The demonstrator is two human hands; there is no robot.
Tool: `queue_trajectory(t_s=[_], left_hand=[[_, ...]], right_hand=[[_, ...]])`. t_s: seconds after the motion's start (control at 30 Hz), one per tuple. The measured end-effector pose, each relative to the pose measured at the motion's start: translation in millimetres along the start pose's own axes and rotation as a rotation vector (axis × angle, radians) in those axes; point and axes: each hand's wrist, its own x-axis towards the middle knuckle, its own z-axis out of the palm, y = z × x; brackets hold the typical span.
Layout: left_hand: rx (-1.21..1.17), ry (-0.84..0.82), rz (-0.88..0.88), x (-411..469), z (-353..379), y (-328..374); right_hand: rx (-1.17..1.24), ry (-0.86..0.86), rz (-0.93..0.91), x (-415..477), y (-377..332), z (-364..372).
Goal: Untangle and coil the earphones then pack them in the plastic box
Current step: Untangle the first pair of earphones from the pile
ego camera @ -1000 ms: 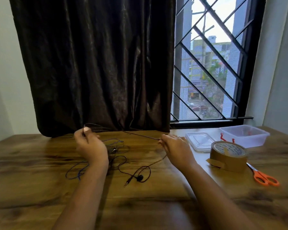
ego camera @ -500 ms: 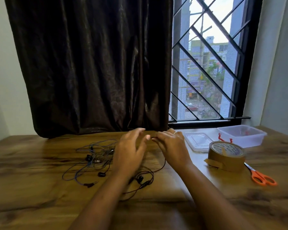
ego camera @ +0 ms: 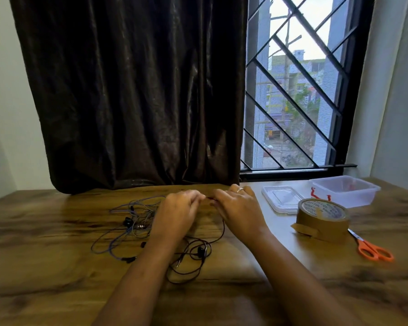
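Brown tape roll [ego camera: 322,218]: printed label on top, unreadable.

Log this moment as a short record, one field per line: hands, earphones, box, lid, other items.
left hand: left hand raised over the table, fingertips meeting the right's
right hand: right hand wears a ring, pinching a dark cable with the left
earphones: earphones in a loose tangle on the wooden table, blue and dark cables mixed
box: plastic box open, far right, something red inside
lid: lid lying flat beside the box
other items: tape roll, orange scissors
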Motion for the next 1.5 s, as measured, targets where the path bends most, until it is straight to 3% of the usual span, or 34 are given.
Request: queue_trajectory(t_s=[0.1, 0.23, 0.4, 0.47, 0.63, 0.73, 0.87, 1.03, 1.17, 1.23, 1.4, 1.47, 1.5], left_hand=[[0.107, 0.160, -0.040, -1.0, -10.9, -11.9], [0.043, 0.419, -0.272, 1.1, -21.6, -27.2], [-0.026, 0.414, -0.486, -0.5, -18.6, -34.2], [0.030, 0.329, -0.424, 0.2, -16.3, -29.7], [-0.073, 0.032, 0.014, -5.1, 5.6, 15.1], [-0.194, -0.117, 0.011, -11.5, 21.2, 24.7], [-0.240, 0.048, 0.006, -4.8, 12.2, 9.9], [-0.043, -0.030, 0.175, -2.2, 6.7, -3.0], [-0.021, 0.229, 0.054, -3.2, 3.1, -12.0], [-0.141, 0.390, -0.119, -1.1, -1.3, -20.0], [-0.789, 0.935, -0.555, 16.9, -27.6, -41.8], [-1.076, 0.978, -0.666, 16.8, -34.5, -45.5], [-1.261, 0.922, -0.707, 15.4, -37.6, -43.8]], right_hand=[[-0.012, -0.037, 0.186, -3.0, 18.9, 3.5], [0.002, -0.064, 0.270, -7.4, 32.8, 4.6], [0.018, -0.073, 0.222, -3.6, 28.5, 5.8], [0.019, -0.052, 0.225, -3.0, 26.8, 4.7], [-0.021, -0.019, 0.171, -0.4, 16.3, 0.9], [-0.028, -0.017, 0.069, 1.5, 9.2, 0.7], [0.036, -0.077, 0.029, 3.1, 4.8, -0.6], [0.128, -0.209, 0.004, 1.7, 2.4, -2.1], [0.091, -0.237, 0.087, -1.6, 12.8, -1.3], [0.083, -0.251, 0.164, -4.3, 20.2, -0.8], [0.066, -0.253, 0.240, -7.2, 26.5, -0.7], [0.100, -0.245, 0.220, -6.0, 24.7, 1.1], [0.113, -0.239, 0.204, -5.6, 23.2, 2.2]])
